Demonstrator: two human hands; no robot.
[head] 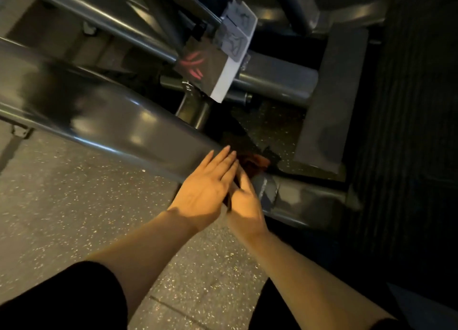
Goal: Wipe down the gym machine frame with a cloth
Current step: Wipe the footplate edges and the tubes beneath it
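Bare forearms nearest; left hand point(205, 188) flat, fingers straight together, right hand point(244, 201) blurred, grip on reddish-brown cloth point(255, 165) unclear, liable to slip off glossy dark-grey metal frame beam point(111, 121).

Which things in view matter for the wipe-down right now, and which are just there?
In the job:
- left hand
- right hand
- reddish cloth
- grey frame beam

Just there:
- instruction placard
- speckled rubber floor
- foot platform

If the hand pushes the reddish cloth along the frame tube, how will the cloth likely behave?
The cloth looks crumpled, so probably floppy and light. The frame tube is glossy and sloped, so the cloth may slide easily. It would likely bunch up unless the right hand presses it flat.
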